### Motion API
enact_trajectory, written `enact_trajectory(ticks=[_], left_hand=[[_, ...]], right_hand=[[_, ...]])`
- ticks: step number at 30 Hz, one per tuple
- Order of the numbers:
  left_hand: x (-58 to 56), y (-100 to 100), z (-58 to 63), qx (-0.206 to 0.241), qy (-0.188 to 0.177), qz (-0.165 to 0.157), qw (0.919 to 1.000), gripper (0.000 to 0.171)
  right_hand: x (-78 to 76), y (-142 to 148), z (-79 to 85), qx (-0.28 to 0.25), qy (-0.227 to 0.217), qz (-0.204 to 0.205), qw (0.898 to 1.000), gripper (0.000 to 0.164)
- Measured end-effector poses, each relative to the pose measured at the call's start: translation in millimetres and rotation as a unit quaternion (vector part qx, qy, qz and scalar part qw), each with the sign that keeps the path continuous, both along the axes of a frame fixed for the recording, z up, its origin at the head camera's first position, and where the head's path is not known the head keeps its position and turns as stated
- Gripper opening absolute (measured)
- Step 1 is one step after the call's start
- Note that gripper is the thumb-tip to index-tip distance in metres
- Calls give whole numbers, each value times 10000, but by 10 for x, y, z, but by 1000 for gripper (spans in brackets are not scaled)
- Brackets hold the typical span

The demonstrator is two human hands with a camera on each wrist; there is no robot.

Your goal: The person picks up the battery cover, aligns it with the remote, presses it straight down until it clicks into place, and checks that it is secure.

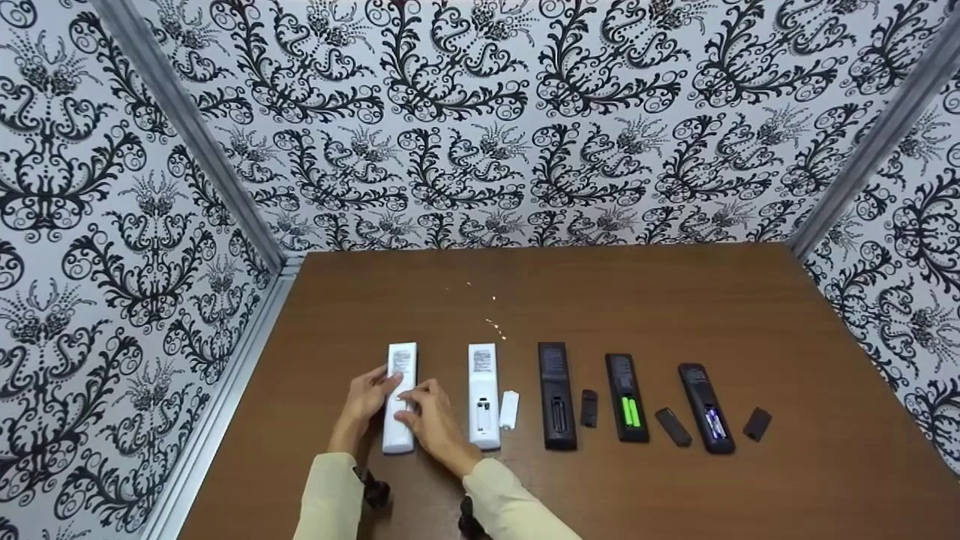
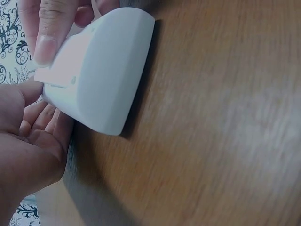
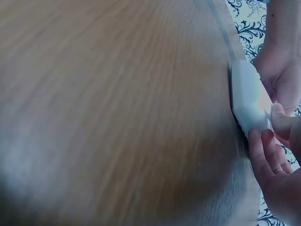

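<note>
A white remote control lies back side up at the left of the row. My left hand grips it from its left side, with the thumb on its upper face. From the right, my right hand pinches at a white battery cover on the remote's back. That cover looks slightly raised in the left wrist view, where the remote's rounded end faces me. Fingers of both hands also show around the white remote in the right wrist view. The fingers hide part of the cover.
Right of my hands lies a second white remote, its battery compartment uncovered, a loose cover beside it. Further right are a black remote, one with green batteries, and another black remote, each with a loose cover.
</note>
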State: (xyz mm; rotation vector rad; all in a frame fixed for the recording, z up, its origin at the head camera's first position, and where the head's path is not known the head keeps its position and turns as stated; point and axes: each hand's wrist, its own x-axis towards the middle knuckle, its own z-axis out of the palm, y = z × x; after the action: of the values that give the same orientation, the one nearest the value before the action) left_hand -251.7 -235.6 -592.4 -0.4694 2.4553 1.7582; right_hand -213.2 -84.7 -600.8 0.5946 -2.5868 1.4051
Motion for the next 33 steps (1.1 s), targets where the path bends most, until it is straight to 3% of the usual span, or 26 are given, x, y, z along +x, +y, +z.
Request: enact_trajectory(ticks=[8,14,20,24,27,33], left_hand=[[-13,-1,-28,12,-33,-18,10000,51],[-7,-10,-40,11,-101,-77,9999,52],[25,-39,-37,95,-225,-100,9997,54],[8,-37,-32,129,-47,-93,9999,51],[-9,-21,-26,54,111,-124,9998,49],[-13,-31,-26,110,83,-106,9998,48]], right_hand=[[9,-13,-31,72,-107,-268,9996,26],[26,-20,-61,-190,-234,-449,9985,46],[12,-5,-31,-788,-1161,-339,9895,54],[-29,7,-17,-1219,-1730,-216,9771,54],[-62,12,-20,-1443,-1984,-204,9692,55],[-79,-6,-22,-1457,-2064,-242,9672,54]])
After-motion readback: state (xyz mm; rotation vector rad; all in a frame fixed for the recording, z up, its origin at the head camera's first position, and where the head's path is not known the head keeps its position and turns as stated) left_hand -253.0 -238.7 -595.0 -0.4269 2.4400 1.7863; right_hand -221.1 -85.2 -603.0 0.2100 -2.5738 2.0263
